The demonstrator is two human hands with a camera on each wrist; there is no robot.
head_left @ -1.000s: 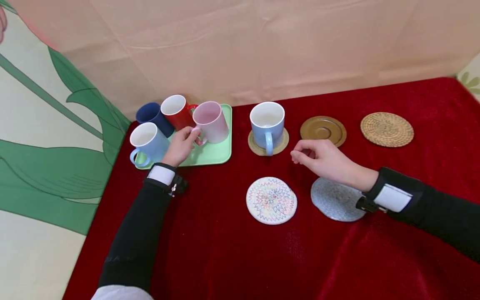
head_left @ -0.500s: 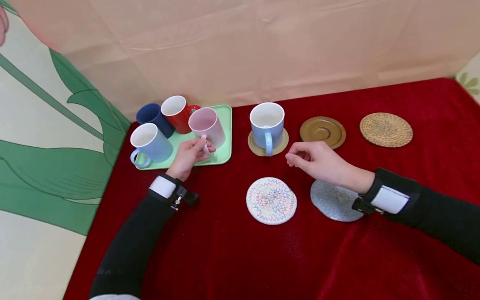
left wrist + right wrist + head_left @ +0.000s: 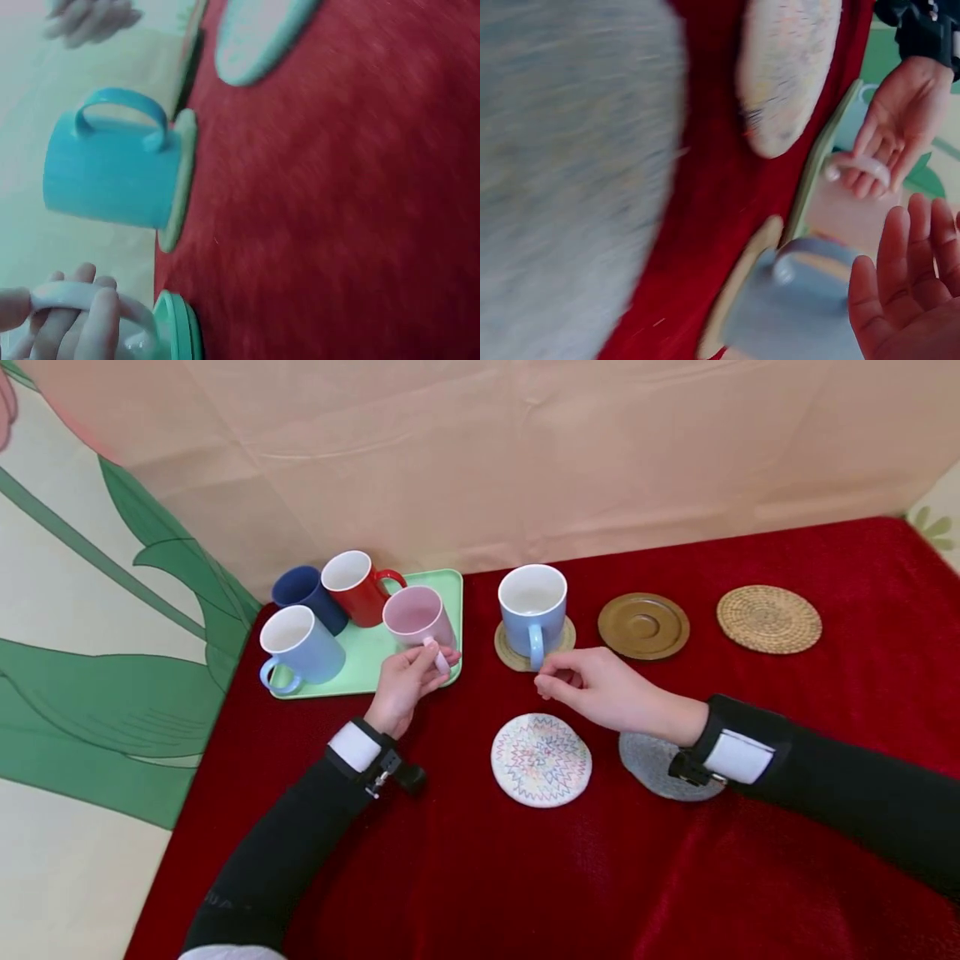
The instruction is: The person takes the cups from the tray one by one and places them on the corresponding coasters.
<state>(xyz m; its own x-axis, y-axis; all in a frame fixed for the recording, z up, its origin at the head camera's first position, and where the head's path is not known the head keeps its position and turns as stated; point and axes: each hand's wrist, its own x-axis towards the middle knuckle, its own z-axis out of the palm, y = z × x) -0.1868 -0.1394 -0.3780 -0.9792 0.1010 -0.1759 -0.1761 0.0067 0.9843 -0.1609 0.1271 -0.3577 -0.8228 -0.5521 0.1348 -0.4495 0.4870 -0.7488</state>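
My left hand (image 3: 403, 692) grips the handle of a pink mug (image 3: 420, 617) at the right front of a green tray (image 3: 363, 667). In the left wrist view, fingers wrap its pale handle (image 3: 67, 295). A second blue mug (image 3: 531, 610) stands upright on a round tan coaster (image 3: 504, 647), its handle facing me. My right hand (image 3: 611, 692), fingers loosely bent and holding nothing, hovers just right of that handle. In the right wrist view, the right hand (image 3: 915, 292) shows relaxed fingers beside the blue mug.
On the tray stand a light blue mug (image 3: 303, 643), a navy mug (image 3: 303, 589) and a red mug (image 3: 360, 593). A zigzag-patterned white coaster (image 3: 542, 760), grey coaster (image 3: 652, 768), brown saucer (image 3: 643, 627) and woven coaster (image 3: 768, 619) lie on the red cloth (image 3: 480, 877).
The left hand has drawn the pink mug toward me and slightly right, its handle swinging to the front. My right hand has moved left, closer to the blue mug's handle.
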